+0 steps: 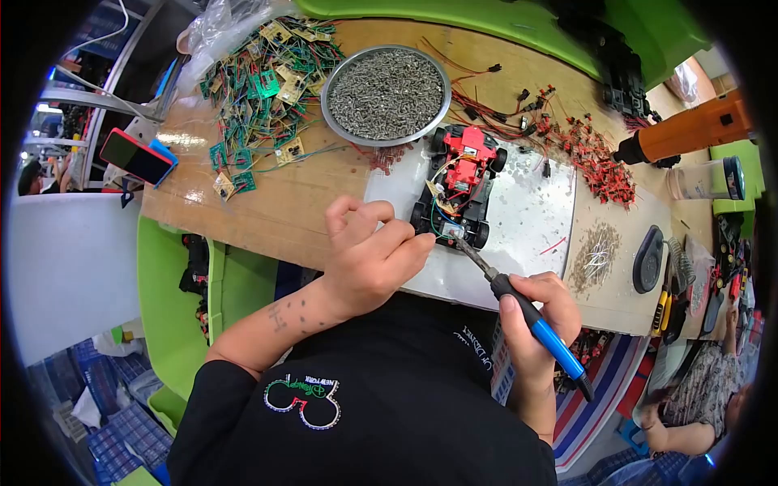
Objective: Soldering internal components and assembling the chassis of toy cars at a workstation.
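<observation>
Toy car chassis (466, 166), black with a red upper housing, lying lengthwise near-to-far on a white board (519, 263), right of centre on the brown worktable (284, 223). Loose wires and a small tan circuit board (442, 197) on its near half.

Left hand (373, 251) just beside the near left corner of the chassis, fingers curled inward, thumb and forefinger pointing toward the wires; pinch partly hidden, so cannot tell whether fully closed or gripping a wire. Right hand (531, 352) wrapped around a soldering iron (519, 300) with a black grip and blue handle, slanting toward the left, tip at a silvery part on the near end of the chassis; whether touching, cannot tell.

Beyond, to the far left, a metal bowl (386, 142) full of small screws (385, 89), then a heap of wired circuit boards (263, 85). To the right, a pile of red-and-black wire leads (596, 158) beneath an orange tool (689, 130) with a dark nose. Nearer on the right, a black oval object (647, 259) and a yellow-handled tool (663, 300). At far left, a red-edged phone (136, 156), propped at a tilt.
</observation>
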Available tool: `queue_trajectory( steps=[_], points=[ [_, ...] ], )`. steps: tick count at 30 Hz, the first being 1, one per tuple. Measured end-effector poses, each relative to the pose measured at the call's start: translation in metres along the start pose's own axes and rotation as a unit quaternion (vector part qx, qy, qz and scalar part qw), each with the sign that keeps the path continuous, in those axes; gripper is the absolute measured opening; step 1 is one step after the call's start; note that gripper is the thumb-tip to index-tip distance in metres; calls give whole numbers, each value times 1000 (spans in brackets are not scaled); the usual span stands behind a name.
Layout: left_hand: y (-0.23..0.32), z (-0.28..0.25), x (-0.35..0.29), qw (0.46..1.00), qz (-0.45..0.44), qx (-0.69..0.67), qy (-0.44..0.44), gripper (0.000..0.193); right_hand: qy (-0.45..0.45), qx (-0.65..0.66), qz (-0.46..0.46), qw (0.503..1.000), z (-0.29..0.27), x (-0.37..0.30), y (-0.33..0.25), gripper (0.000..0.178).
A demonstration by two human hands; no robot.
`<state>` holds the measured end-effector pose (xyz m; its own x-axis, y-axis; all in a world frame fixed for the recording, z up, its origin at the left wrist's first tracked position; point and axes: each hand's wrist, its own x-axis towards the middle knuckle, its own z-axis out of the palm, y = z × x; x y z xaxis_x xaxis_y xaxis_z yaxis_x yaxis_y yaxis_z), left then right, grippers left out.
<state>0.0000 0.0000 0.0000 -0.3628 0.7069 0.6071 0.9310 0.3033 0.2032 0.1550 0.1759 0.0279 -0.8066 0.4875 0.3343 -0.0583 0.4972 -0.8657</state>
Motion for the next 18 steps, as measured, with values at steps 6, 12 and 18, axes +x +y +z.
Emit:
queue_trajectory(
  steps=[6,12,18],
  points=[
    [-2,0,0,1000,-9,-1,-6,25,-3,-3,5,1000,6,1,0,20],
    [1,1,2,1000,-19,7,-13,15,-18,-23,-2,1000,3,6,-6,20],
    [-2,4,3,1000,10,-11,-17,28,-48,-59,25,997,1,17,-19,20]
  ],
)
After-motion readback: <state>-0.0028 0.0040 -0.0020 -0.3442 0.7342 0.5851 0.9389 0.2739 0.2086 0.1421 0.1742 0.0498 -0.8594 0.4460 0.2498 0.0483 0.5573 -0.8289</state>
